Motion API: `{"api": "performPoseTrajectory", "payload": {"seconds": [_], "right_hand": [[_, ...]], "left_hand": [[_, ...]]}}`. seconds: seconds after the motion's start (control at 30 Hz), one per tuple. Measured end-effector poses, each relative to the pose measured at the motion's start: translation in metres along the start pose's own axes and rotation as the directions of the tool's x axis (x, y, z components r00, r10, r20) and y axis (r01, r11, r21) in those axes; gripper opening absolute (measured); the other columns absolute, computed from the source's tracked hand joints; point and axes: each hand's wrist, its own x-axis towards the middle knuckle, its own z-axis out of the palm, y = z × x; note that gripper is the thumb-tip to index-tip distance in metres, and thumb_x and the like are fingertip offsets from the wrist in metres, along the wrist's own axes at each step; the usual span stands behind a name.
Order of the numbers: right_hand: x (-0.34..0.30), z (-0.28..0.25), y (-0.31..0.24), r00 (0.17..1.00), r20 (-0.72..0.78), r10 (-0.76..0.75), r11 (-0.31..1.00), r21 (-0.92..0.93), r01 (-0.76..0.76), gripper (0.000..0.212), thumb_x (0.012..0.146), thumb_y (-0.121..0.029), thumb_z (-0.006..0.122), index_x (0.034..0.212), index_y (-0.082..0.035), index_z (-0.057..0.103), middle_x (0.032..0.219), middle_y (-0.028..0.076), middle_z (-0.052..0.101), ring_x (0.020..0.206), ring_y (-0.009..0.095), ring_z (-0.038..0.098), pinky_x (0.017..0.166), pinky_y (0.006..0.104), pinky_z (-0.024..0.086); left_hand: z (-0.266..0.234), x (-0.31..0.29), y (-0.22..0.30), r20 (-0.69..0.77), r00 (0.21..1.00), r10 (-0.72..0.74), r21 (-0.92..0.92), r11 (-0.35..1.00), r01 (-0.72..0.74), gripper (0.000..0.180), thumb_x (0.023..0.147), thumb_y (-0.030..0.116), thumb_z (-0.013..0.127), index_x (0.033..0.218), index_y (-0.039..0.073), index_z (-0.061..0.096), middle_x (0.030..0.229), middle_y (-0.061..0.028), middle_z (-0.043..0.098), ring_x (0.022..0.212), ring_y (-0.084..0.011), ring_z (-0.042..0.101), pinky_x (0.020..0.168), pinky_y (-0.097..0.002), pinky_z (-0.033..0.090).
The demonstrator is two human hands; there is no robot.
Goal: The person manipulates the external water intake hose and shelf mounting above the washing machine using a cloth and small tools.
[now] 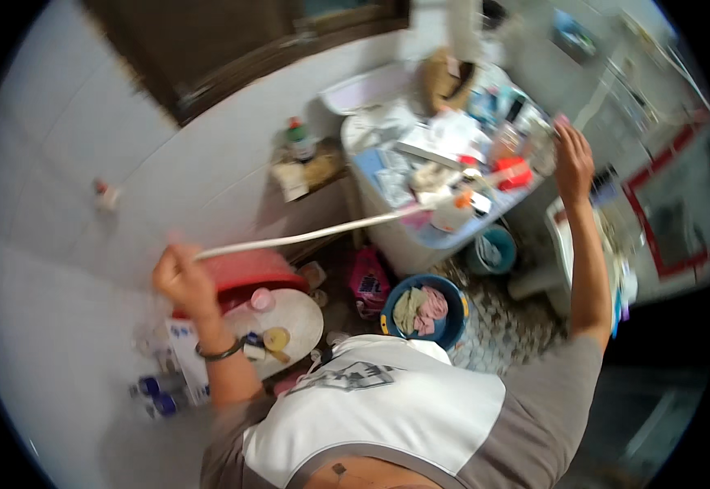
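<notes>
Left hand gripping long, thin, white flexible strip, slanting up toward raised right hand; latter's grip blurred, can't tell.

- Strip: smooth, matt-looking; exact material unclear through blur.
- Wall: smooth tile, low sheen.
- Window frame: dark, wood-like, dull finish.
- Red basin: smooth plastic, slight gloss.
- Blue basin: smooth plastic, slight gloss.
- Garments inside blue basin: soft, crumpled cloth, matt.
- Pink bag: glossy plastic film.
- Hat: straw-like, matt.
- Floor: rough-looking, pebble-patterned.
- Shirt: matt cloth, lightly creased.
- Bracelet: dark, smooth; material indeterminate.
</notes>
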Motion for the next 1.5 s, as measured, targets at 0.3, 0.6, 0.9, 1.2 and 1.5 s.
{"api": "performPoseTrajectory", "payload": {"seconds": [0.3,0.6,0.9,1.2,1.5], "right_hand": [[0.117,-0.1,-0.318,0.967,-0.131,-0.221,0.631,0.737,0.244,0.032,0.083,-0.003,0.063,0.114,0.003,0.063,0.106,0.016,0.067,0.097,0.034,0.065,0.083,0.0434,0.05],[0.134,-0.129,-0.358,0.977,-0.003,-0.214,0.51,0.853,0.114,0.006,0.084,-0.005,0.066,0.09,-0.004,0.064,0.074,0.011,0.058,0.061,0.032,0.056,0.057,0.0419,0.043],[0.139,-0.162,-0.278,0.982,-0.055,-0.181,0.693,0.701,0.167,0.013,0.085,-0.002,0.057,0.092,0.004,0.067,0.074,0.015,0.058,0.065,0.031,0.056,0.061,0.0392,0.043],[0.119,-0.148,-0.223,0.959,0.277,0.058,0.66,0.71,-0.245,0.032,0.092,-0.016,0.043,0.108,0.003,0.063,0.103,0.018,0.062,0.094,0.03,0.061,0.087,0.0373,0.046],[0.095,-0.082,-0.24,0.792,0.6,-0.111,0.675,0.631,-0.383,0.029,0.093,0.0,0.048,0.117,0.003,0.063,0.1,0.018,0.057,0.093,0.034,0.06,0.086,0.039,0.047]], "left_hand": [[0.035,-0.01,0.093,0.317,0.948,-0.038,-0.28,0.951,0.131,0.043,0.102,0.043,0.055,0.095,0.001,0.059,0.065,-0.0083,0.061,0.055,-0.02,0.061,0.054,-0.0311,0.046],[-0.01,0.02,0.054,0.255,0.873,0.415,-0.21,0.905,-0.369,0.043,0.1,0.036,0.044,0.119,0.0,0.056,0.107,-0.018,0.066,0.1,-0.0307,0.064,0.091,-0.0381,0.048],[-0.046,0.103,-0.114,0.416,0.825,0.383,0.603,0.563,-0.565,0.047,0.08,0.008,0.068,0.126,0.007,0.059,0.145,-0.0085,0.048,0.139,-0.0295,0.041,0.109,-0.0437,0.039],[-0.031,0.169,-0.107,0.499,0.511,0.7,0.299,0.415,-0.86,0.044,0.086,0.036,0.072,0.056,0.006,0.061,0.065,-0.0071,0.063,0.081,-0.0264,0.063,0.086,-0.0402,0.05],[-0.076,0.192,-0.068,0.645,0.566,0.513,0.434,0.363,-0.824,0.047,0.086,0.038,0.072,0.054,0.006,0.059,0.057,-0.0076,0.058,0.063,-0.0244,0.057,0.081,-0.0352,0.05]]}}
